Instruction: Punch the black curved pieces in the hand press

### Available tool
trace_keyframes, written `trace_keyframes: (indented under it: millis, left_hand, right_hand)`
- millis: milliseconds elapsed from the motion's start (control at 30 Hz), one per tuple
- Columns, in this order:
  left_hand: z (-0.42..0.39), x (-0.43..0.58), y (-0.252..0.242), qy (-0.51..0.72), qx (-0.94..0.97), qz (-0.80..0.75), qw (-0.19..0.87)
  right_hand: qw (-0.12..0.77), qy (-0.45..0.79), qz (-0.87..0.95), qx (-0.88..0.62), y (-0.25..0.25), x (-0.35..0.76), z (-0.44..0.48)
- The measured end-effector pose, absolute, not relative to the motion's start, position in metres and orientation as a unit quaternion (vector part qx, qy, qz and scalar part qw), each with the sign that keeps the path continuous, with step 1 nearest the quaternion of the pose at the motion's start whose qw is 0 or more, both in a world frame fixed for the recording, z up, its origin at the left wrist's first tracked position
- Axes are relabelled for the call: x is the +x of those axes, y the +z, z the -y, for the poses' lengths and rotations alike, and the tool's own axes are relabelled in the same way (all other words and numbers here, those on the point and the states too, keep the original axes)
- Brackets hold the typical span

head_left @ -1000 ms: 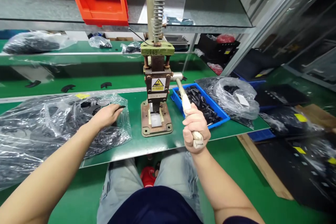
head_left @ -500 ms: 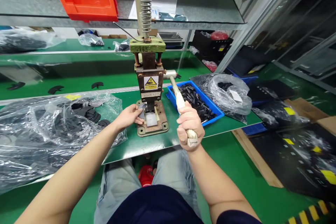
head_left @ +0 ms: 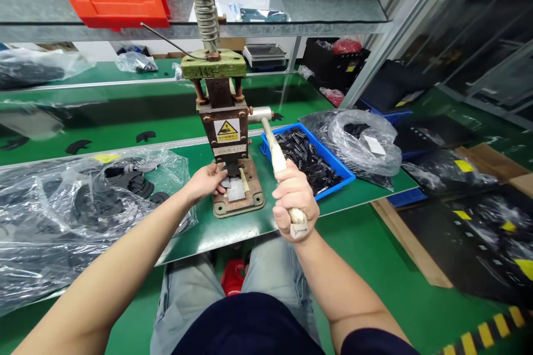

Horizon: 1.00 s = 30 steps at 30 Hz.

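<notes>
My right hand (head_left: 295, 199) is wrapped round the pale, tape-covered handle of a lever (head_left: 275, 152) on a hand press (head_left: 225, 122). At the foot of the press, my left hand (head_left: 208, 180) pinches a small thin grey plastic piece (head_left: 225, 182), mostly hidden by the fingers and the punch. The fingers are just left of the punch (head_left: 234, 170), close above the press base (head_left: 245, 199). A bright metal plate (head_left: 236, 189) lies on that base in front of the punch.
A blue tray (head_left: 350, 177) of small black parts stands right of the press. Left lies a clear plastic bag (head_left: 62, 222) with dark curved pieces, and several more rest behind it. A bag (head_left: 362, 144) sits beyond the tray. An orange bin (head_left: 120, 11) hangs over the table from the shelf.
The grey piece has moved from beside the punch to under its left side and lies flatter. My right hand keeps its grip on the lever. The view has shifted slightly.
</notes>
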<state>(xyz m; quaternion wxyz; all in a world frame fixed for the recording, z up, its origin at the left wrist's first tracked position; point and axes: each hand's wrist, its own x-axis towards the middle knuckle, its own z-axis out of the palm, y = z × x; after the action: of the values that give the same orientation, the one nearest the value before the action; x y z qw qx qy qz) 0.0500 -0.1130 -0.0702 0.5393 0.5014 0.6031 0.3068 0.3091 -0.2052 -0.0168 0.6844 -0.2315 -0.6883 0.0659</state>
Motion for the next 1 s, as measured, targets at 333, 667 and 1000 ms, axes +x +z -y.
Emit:
trace_keyframes:
  millis: [333, 667, 1000]
  left_hand:
    - [0.104, 0.057, -0.074, 0.287, 0.553, -0.598, 0.503]
    - [0.117, 0.036, -0.055, 0.307, 0.577, -0.533, 0.537]
    - [0.133, -0.139, -0.042, -0.052, 0.733, -0.659, 0.16]
  right_hand:
    - [0.695, 0.049, 0.667, -0.265, -0.023, 0.305, 0.206]
    - [0.708, 0.046, 0.674, -0.205, -0.012, 0.307, 0.199]
    - [0.73, 0.043, 0.654, -0.193, -0.01, 0.301, 0.197]
